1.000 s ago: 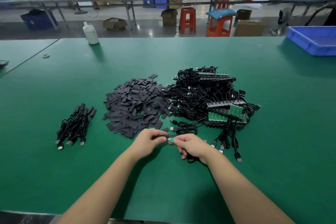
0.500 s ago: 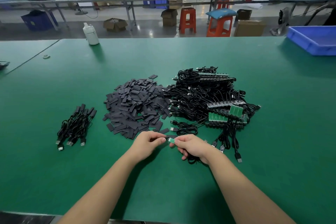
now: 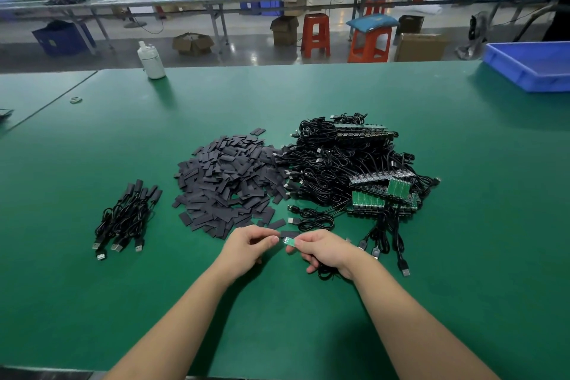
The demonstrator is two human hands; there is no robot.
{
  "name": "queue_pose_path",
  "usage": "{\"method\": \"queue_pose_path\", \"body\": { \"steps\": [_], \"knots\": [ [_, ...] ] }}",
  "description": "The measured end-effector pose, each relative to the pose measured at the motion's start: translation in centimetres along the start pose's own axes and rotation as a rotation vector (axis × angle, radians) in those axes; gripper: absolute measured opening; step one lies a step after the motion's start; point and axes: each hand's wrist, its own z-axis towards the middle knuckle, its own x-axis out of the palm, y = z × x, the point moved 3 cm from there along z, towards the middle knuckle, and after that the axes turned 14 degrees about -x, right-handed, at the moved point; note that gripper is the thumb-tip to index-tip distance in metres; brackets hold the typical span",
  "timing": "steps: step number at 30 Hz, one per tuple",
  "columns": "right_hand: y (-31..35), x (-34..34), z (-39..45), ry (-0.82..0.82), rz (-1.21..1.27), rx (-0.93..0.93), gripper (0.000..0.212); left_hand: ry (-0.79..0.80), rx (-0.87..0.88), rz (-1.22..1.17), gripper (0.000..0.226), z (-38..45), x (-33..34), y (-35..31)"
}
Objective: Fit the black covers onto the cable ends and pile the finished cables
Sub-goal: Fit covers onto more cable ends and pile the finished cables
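Near the front edge of the green table (image 3: 462, 139), both hands meet just in front of the piles. The right hand (image 3: 327, 251) pinches a small green board (image 3: 291, 242) at the end of a cable; thumb and forefinger close on its right part, and the other fingers curl around a black cable loop (image 3: 327, 274), which is mostly hidden under the palm. The board lies with its long axis roughly left to right, and its free end points left, toward the left hand (image 3: 246, 248). The left hand has its fingers curled, with the fingertips just beside the free end of the board. I cannot tell if it holds a black cover, because the fingers hide what is between them.

Behind the hands lies the heap of black covers (image 3: 228, 182), flat rectangles pointing in all directions. To its right, touching it, is the tangle of unfinished cables (image 3: 339, 170) with green boards; single cables inside it are hard to separate by eye. Well apart on the left lies the pile of finished cables (image 3: 126, 219), with long axis from near-left to far-right, metal plugs toward the person and covered ends away. A blue bin (image 3: 530, 65) is cut off at the right edge, and a white bottle (image 3: 151, 60) stands at the far side.
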Motion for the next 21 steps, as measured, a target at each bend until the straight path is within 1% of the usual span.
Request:
{"method": "queue_pose_path", "body": {
  "steps": [3,8,14,21],
  "knots": [
    [0.14,0.01,-0.11,-0.007,0.004,0.009,0.026,0.029,-0.003,0.007,0.017,-0.05,-0.3,0.04],
    [0.6,-0.13,-0.26,-0.017,0.051,0.036,0.03,0.052,0.05,0.119,0.019,0.1,-0.58,0.26],
    [0.92,-0.34,-0.51,-0.014,0.095,0.056,0.033,0.039,0.077,0.086,0.019,0.19,-0.69,0.33],
    [0.8,-0.24,-0.44,-0.024,0.089,0.065,0.031,0.017,0.048,0.031,0.015,0.25,-0.29,0.67]
  ]
}}
